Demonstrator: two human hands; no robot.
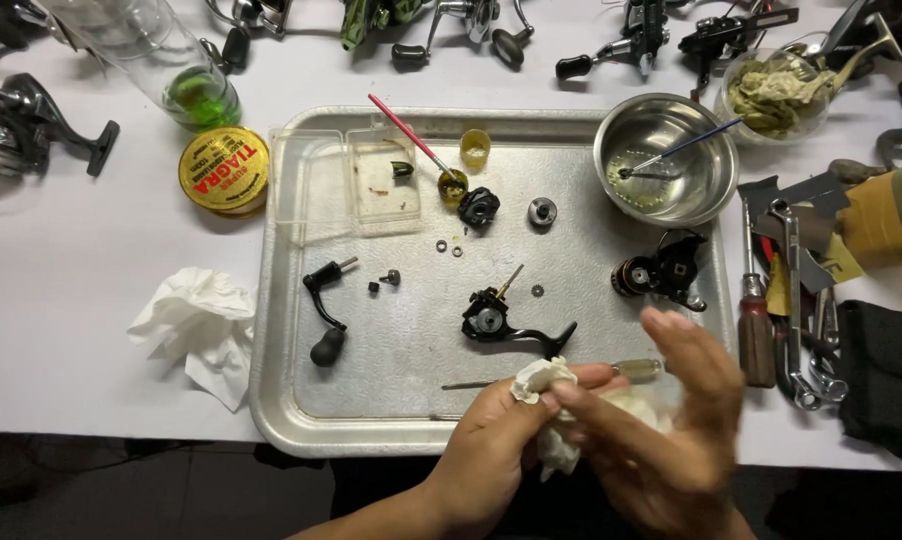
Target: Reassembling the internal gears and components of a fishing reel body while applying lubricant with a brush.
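My left hand [496, 435] and my right hand [671, 420] meet over the near edge of a metal tray [271, 330], both closed around a crumpled white tissue [543, 380]. Whatever the tissue wraps is hidden. Just beyond my hands lie a screwdriver with a clear handle [631, 370] and a black fishing reel body [491, 318]. A black reel handle [324, 315] lies at the tray's left. A black and gold reel part [661, 272] rests at the tray's right.
A steel bowl [701, 190] with a brush, a clear plastic box [381, 180], a red brush [411, 135] and small screws and washers sit on the tray. Tools [791, 300] lie right, a yellow tin [224, 170] and crumpled tissue [196, 325] left, several reels behind.
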